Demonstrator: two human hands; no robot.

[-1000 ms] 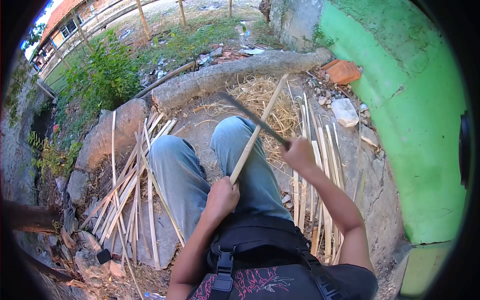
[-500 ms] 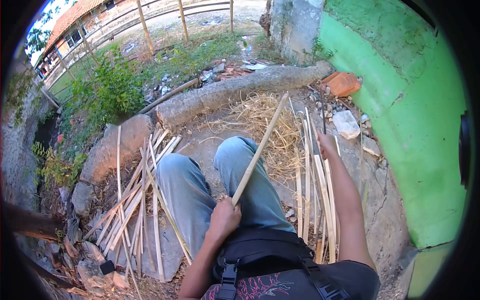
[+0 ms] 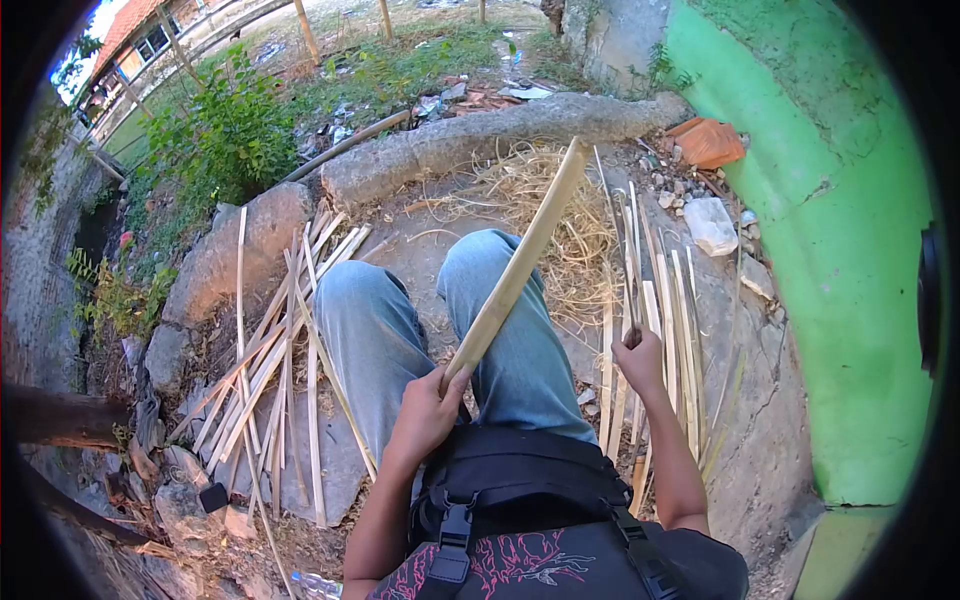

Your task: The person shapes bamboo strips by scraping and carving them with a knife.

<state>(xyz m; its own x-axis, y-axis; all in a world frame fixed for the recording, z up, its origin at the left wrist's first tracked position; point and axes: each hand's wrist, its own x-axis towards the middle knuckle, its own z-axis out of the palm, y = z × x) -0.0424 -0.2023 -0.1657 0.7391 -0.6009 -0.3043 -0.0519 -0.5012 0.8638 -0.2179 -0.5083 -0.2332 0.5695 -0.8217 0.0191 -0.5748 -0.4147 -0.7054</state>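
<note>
Fingers wrapped around its near end, the left hand (image 3: pixel 428 412) holds a pale strip (image 3: pixel 519 268) slanting over the right thigh (image 3: pixel 525 365). The right hand (image 3: pixel 641 362) grasps a knife (image 3: pixel 632 336). Brace the strip firmly, fingers behind the blade. Room opens over far shavings (image 3: pixel 588 250); loose strips (image 3: pixel 687 330) crowd the right.

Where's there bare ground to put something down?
The widest bare concrete is at lower right, between the right-side strips and green wall. A smaller patch lies between the knees and rough kerb, left of the curly shavings. It's crowded at the left-side strips and around the right hand.
</note>
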